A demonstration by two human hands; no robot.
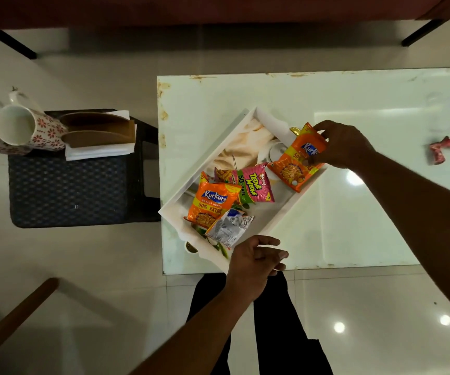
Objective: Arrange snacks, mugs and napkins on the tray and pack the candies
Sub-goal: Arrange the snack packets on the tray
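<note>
snacks nearly in tray (248,117); my right hand (345,146) grips orange packet (295,165), left hand (256,262) open. mugs (15,125), napkins (99,152), candies left.

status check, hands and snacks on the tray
Right hand gripping orange Kurkure packet at tray edge. Left hand open. Mugs not yet on tray.

Right hand (344,144) reaching forward on an outstretched bare forearm, fingers and thumb pinched on the top edge of an orange foil snack packet (297,161). Left hand (255,259) lower and nearer, loosely curled, fingers apart, apparently empty, wrist slightly bent.
</note>
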